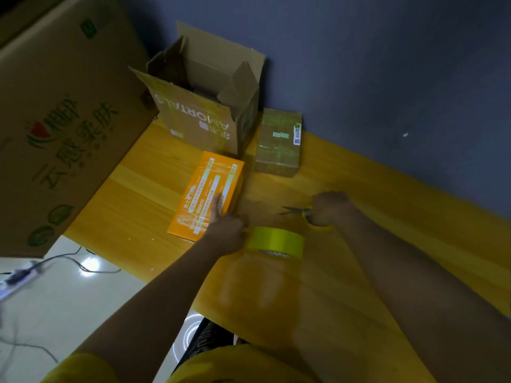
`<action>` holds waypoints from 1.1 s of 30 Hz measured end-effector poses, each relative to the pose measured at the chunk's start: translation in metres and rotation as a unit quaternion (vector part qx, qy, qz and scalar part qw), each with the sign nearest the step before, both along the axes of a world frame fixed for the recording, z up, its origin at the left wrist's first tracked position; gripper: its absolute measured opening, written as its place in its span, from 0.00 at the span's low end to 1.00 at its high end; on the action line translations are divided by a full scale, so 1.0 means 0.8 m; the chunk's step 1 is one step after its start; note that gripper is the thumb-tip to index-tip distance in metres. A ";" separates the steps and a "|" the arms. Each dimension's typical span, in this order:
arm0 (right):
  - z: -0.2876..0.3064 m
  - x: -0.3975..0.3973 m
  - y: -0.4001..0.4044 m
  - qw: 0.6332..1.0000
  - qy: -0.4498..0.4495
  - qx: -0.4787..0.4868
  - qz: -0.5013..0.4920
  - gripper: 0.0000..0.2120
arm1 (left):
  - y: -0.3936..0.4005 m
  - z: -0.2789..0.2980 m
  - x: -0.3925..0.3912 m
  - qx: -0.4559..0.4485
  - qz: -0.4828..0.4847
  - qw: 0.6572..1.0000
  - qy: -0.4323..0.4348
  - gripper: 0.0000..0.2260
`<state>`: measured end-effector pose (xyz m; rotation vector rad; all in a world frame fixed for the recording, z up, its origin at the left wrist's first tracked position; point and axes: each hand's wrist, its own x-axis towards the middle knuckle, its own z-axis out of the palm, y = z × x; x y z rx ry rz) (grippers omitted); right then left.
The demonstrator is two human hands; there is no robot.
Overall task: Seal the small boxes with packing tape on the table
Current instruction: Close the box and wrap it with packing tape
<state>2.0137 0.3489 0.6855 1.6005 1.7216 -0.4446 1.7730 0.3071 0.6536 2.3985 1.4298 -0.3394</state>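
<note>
A flat orange box (206, 194) with white print lies on the yellow wooden table (132, 205). My left hand (226, 230) rests on its near right corner with a finger stretched across the top. A yellow-green roll of packing tape (276, 241) sits on the table just right of that hand. My right hand (330, 208) is closed on the yellow handles of scissors (297, 210), whose blades point left. A small brown box (278, 143) wrapped in clear tape stands farther back by the wall.
An open cardboard box (204, 106) with raised flaps stands at the back of the table. A large printed carton (58, 120) leans at the left. The blue wall (387, 78) borders the table's far side. A power strip and cables (25, 272) lie on the floor at left.
</note>
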 end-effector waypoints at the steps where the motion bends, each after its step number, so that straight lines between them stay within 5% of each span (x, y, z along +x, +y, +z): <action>1: -0.015 0.001 -0.015 1.000 0.002 0.015 -0.014 0.18 | -0.001 -0.001 -0.001 0.001 0.000 1.000 -0.004 0.13; 7: -0.052 -0.014 -0.052 0.972 0.122 0.089 -0.179 0.15 | -0.001 -0.009 -0.004 0.005 0.016 1.000 -0.018 0.14; 9: -0.038 -0.036 -0.050 0.928 0.253 0.188 -0.200 0.15 | 0.000 -0.010 -0.001 -0.009 0.035 0.999 -0.041 0.08; 11: -0.020 -0.068 -0.050 0.891 0.373 0.137 -0.219 0.22 | 0.001 -0.011 0.002 -0.006 0.045 0.997 -0.058 0.06; 14: -0.028 -0.098 -0.058 0.941 0.304 0.026 -0.150 0.26 | -0.002 -0.011 0.000 -0.015 0.046 0.997 -0.066 0.08; 20: -0.032 -0.114 -0.053 0.949 0.234 0.049 -0.206 0.22 | -0.004 -0.011 -0.005 -0.003 0.038 0.995 -0.089 0.09; 25: -0.032 -0.111 -0.072 0.925 0.244 0.098 -0.273 0.21 | 0.009 -0.013 -0.026 0.012 0.067 0.995 -0.075 0.13; 29: -0.008 -0.089 -0.082 0.911 0.296 0.042 -0.283 0.18 | 0.018 -0.010 -0.040 -0.021 -0.009 0.999 -0.031 0.11; 33: 0.000 -0.074 -0.114 0.855 0.372 0.049 -0.359 0.17 | 0.019 -0.004 -0.033 -0.012 -0.102 0.994 0.030 0.18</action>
